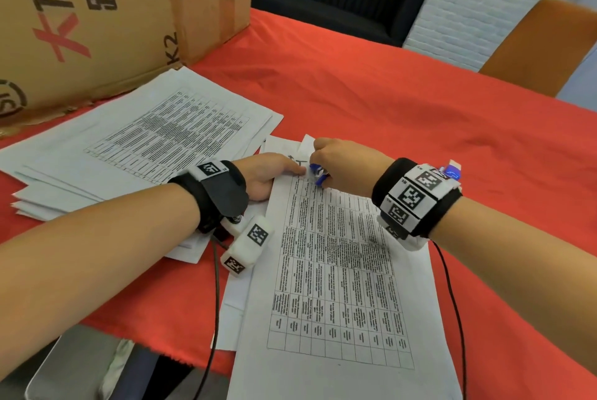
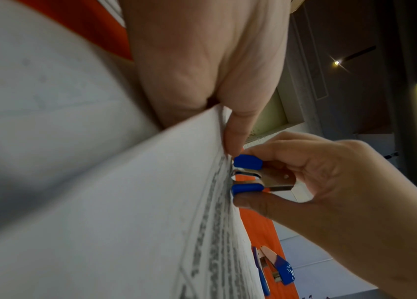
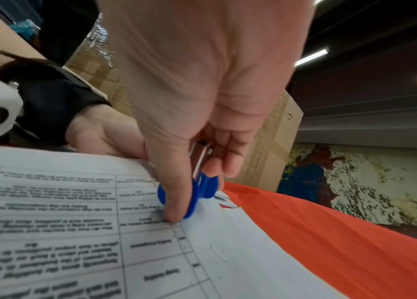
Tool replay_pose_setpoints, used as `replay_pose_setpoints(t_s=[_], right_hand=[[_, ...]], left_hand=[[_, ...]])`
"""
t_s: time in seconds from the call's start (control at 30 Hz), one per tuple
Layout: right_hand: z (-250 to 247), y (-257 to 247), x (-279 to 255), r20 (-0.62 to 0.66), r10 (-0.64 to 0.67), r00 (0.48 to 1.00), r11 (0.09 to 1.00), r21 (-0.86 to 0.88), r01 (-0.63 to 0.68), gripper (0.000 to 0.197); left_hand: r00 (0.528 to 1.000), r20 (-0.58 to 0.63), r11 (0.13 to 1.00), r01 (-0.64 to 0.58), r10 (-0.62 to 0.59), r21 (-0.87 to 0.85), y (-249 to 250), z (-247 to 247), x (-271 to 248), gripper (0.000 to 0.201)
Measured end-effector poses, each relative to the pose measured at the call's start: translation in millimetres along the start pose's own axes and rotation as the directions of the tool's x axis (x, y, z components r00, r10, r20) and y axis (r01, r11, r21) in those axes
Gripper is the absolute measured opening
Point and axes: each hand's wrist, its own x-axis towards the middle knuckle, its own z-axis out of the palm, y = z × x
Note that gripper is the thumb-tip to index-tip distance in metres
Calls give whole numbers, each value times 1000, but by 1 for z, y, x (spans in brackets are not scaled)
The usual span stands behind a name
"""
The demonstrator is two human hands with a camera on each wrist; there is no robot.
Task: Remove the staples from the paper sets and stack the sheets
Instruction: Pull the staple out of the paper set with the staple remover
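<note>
A stapled paper set (image 1: 339, 270) printed with a table lies on the red tablecloth (image 1: 420, 115) in front of me. My left hand (image 1: 284, 170) presses its top left corner flat with straight fingers (image 2: 236, 137). My right hand (image 1: 332, 163) pinches a blue staple remover (image 1: 316, 173) between thumb (image 3: 176, 194) and fingers. The remover (image 2: 249, 174) has its metal jaws against the paper's top edge; what they bite is hidden. A thin staple (image 3: 218, 253) shows in the sheet's margin nearer the wrist. A loose stack of sheets (image 1: 145, 141) lies to the left.
A big cardboard box (image 1: 97, 18) stands behind the stack at the back left. An orange chair (image 1: 542, 44) is at the far right. A second blue stapling tool (image 2: 278, 269) lies on the cloth beyond the paper. Wrist cables hang over the table's near edge.
</note>
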Motion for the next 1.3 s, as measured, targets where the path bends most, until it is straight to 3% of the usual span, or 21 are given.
replay_pose_setpoints(t_s=[0.27, 0.4, 0.53, 0.63, 0.8, 0.9, 1.07, 1.17, 1.3], right_hand=[[-1, -11, 1, 17, 4, 1000, 998, -67, -3, 23], [-4, -9, 1, 60, 21, 998, 1000, -24, -19, 23], [3, -9, -1, -6, 26, 1000, 982, -187, -26, 19], [5, -12, -2, 25, 74, 997, 991, -117, -71, 14], [2, -23, -5, 59, 33, 998, 992, -125, -25, 19], [-2, -23, 0, 106, 16, 994, 990, -141, -1, 19], [6, 0, 5, 84, 60, 995, 989, 129, -71, 21], [17, 17, 0, 36, 78, 996, 927, 366, -85, 26], [22, 34, -6, 34, 97, 995, 859, 503, -101, 31]], left_hand=[[1000, -9, 1000, -3, 3, -15, 0, 0, 0, 28], [1000, 11, 999, -10, 10, 30, -1, 1, -1, 18], [997, -61, 995, -32, 38, 90, -1, 4, -2, 21], [994, -100, 993, -31, 42, 114, -1, 5, -2, 23], [991, -126, 988, -35, 54, 149, -1, 9, -5, 17], [990, -137, 987, -23, 45, 161, 0, 10, -8, 29], [984, -174, 986, -1, 31, 166, 1, 12, -12, 38], [982, -186, 985, 7, 26, 170, 3, 13, -12, 44], [978, -205, 984, 15, 22, 176, 3, 15, -9, 50]])
